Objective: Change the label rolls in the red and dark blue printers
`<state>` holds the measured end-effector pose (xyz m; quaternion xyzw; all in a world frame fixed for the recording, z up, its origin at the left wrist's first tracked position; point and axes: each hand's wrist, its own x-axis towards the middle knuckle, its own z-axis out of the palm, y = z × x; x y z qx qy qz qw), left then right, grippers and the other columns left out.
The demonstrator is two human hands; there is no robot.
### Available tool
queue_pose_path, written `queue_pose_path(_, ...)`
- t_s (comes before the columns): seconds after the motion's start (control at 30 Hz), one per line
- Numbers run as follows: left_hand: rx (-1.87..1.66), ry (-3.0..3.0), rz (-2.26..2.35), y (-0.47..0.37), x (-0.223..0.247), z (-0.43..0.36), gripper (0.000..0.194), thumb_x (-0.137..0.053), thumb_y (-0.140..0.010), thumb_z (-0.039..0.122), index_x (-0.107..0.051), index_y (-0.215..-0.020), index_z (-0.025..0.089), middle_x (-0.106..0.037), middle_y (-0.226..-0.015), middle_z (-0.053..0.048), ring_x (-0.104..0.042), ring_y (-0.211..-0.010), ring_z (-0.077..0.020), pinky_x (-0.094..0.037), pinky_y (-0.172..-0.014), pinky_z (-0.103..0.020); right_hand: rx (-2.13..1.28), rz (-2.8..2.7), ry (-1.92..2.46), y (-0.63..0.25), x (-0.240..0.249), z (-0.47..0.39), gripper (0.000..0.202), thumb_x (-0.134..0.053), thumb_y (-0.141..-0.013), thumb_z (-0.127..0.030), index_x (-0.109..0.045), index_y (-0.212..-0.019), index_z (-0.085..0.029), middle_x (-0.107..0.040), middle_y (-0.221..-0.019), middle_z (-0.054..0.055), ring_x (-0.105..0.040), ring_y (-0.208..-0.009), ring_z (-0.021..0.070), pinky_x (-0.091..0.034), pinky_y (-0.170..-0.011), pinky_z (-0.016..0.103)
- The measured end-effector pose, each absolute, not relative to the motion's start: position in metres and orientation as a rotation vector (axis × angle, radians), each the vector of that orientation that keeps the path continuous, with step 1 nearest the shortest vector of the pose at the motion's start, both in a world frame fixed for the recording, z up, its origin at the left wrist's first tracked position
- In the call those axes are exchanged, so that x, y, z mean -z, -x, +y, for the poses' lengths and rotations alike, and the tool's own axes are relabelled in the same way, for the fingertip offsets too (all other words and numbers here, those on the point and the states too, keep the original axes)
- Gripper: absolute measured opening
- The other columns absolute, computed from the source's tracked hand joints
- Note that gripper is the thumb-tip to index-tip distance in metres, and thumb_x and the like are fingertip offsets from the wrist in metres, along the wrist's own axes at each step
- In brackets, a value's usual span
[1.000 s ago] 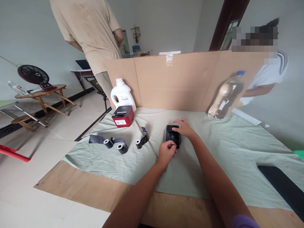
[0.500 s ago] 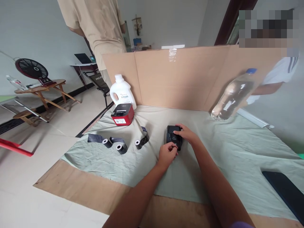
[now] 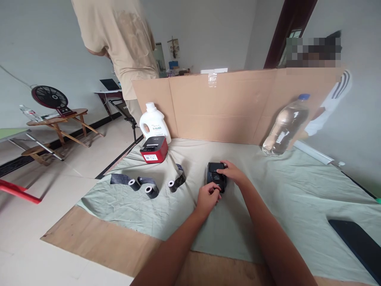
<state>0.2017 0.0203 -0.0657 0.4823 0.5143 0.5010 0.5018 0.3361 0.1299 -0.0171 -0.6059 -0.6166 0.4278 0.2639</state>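
Observation:
A small black boxy device (image 3: 214, 168), which looks like a portable printer, rests on the pale green cloth (image 3: 178, 214). My right hand (image 3: 233, 171) grips its far right side, with the thumb across the top. At its near edge, the fingers of my left hand (image 3: 209, 196) are pinched together against the device; what is between them is hidden. Left of my hands lie three small black paper rolls with white cores: one roll (image 3: 172, 186) with its strip unwound, another roll (image 3: 151, 192) and a third roll (image 3: 134, 184) farther left.
A red and black receipt printer (image 3: 154, 150) stands before a white jug (image 3: 154, 123). Behind runs a cardboard screen (image 3: 220, 107), with a large clear bottle (image 3: 285, 127) leaning at right. A dark phone (image 3: 357, 246) lies near right. Two people (image 3: 125, 43) are beyond the screen.
The view has shifted slightly, so the table sits a little lower. Both hands keep their places on the black device. The person at right has moved a little.

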Motion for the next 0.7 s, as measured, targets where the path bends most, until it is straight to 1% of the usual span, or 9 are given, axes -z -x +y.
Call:
queue_pose_path(0.1,-1.205,-1.171,1.234,-0.202,0.065,0.019,0.012,-0.052,-0.07,0.02,-0.063,-0.075,0.017,-0.058,-0.053,0.003,-0.048,-0.044,-0.0097,-0.037,-0.046,-0.021,-1.189,-1.642,1.67,-0.339,0.013,0.128,0.064,-0.069,-0.076,-0.026,-0.054,-0.138,-0.015,-0.066,-0.124,0.014,-0.065,-0.1,0.0227,-0.051,-0.08,0.028)
queue_pose_path(0.2,-1.324,-1.257,1.272,-0.197,0.062,0.018,0.01,-0.054,-0.073,0.022,-0.063,-0.075,0.018,-0.042,-0.049,0.007,-0.039,-0.046,-0.0085,-0.031,-0.048,-0.02,-1.161,-1.644,1.704,-0.343,0.011,0.131,0.065,-0.069,-0.076,-0.025,-0.053,-0.138,-0.015,-0.067,-0.122,0.014,-0.065,-0.094,0.021,-0.05,-0.073,0.027)
queue_pose_path(0.27,-1.449,-1.313,1.326,-0.188,0.058,0.02,0.009,-0.056,-0.077,0.023,-0.063,-0.078,0.019,-0.033,-0.051,0.008,-0.035,-0.049,-0.0085,-0.029,-0.05,-0.02,-1.151,-1.663,1.727,-0.348,0.009,0.134,0.062,-0.068,-0.076,-0.024,-0.054,-0.136,-0.014,-0.07,-0.114,0.013,-0.066,-0.086,0.0193,-0.049,-0.069,0.027)
queue_pose_path(0.3,-1.505,-1.322,1.361,-0.182,0.056,0.023,0.009,-0.056,-0.079,0.024,-0.063,-0.081,0.019,-0.031,-0.053,0.008,-0.035,-0.05,-0.0087,-0.029,-0.051,-0.02,-1.159,-1.68,1.742,-0.351,0.008,0.135,0.059,-0.069,-0.076,-0.025,-0.056,-0.133,-0.014,-0.071,-0.108,0.012,-0.066,-0.081,0.0187,-0.048,-0.068,0.027)
queue_pose_path(0.4,-1.555,-1.328,1.512,-0.163,0.051,0.038,0.012,-0.056,-0.084,0.027,-0.063,-0.091,0.02,-0.037,-0.057,0.007,-0.041,-0.055,-0.0101,-0.034,-0.057,-0.02,-1.266,-1.752,1.802,-0.36,0.004,0.136,0.048,-0.071,-0.077,-0.031,-0.061,-0.122,-0.016,-0.073,-0.087,0.008,-0.067,-0.067,0.0191,-0.048,-0.064,0.03)
queue_pose_path(0.5,-1.325,-1.358,1.634,-0.15,0.049,0.063,0.022,-0.057,-0.088,0.039,-0.066,-0.099,0.022,-0.048,-0.056,0.006,-0.05,-0.056,-0.0132,-0.038,-0.059,-0.022,-1.475,-1.785,1.838,-0.364,0.002,0.134,0.038,-0.068,-0.082,-0.042,-0.063,-0.111,-0.018,-0.071,-0.075,0.007,-0.068,-0.06,0.0215,-0.049,-0.062,0.033)
queue_pose_path(0.53,-1.196,-1.376,1.628,-0.149,0.048,0.072,0.027,-0.056,-0.089,0.044,-0.068,-0.098,0.021,-0.05,-0.054,0.005,-0.051,-0.055,-0.0143,-0.038,-0.057,-0.023,-1.528,-1.777,1.841,-0.365,0.003,0.133,0.036,-0.067,-0.084,-0.044,-0.063,-0.108,-0.018,-0.07,-0.074,0.007,-0.068,-0.059,0.0222,-0.049,-0.061,0.034)
queue_pose_path(0.6,-0.955,-1.416,1.57,-0.151,0.045,0.09,0.035,-0.054,-0.09,0.052,-0.071,-0.089,0.02,-0.052,-0.047,0.003,-0.052,-0.049,-0.0157,-0.038,-0.054,-0.024,-1.546,-1.739,1.832,-0.363,0.006,0.131,0.036,-0.067,-0.084,-0.047,-0.064,-0.104,-0.018,-0.07,-0.075,0.008,-0.069,-0.059,0.0229,-0.052,-0.061,0.036)
queue_pose_path(0.7,-0.778,-1.46,1.516,-0.163,0.041,0.111,0.04,-0.057,-0.089,0.053,-0.068,-0.071,0.019,-0.052,-0.04,0.002,-0.049,-0.04,-0.0151,-0.036,-0.048,-0.024,-1.433,-1.667,1.8,-0.359,0.016,0.132,0.036,-0.063,-0.086,-0.05,-0.067,-0.103,-0.018,-0.07,-0.081,0.008,-0.069,-0.065,0.0228,-0.055,-0.063,0.038)
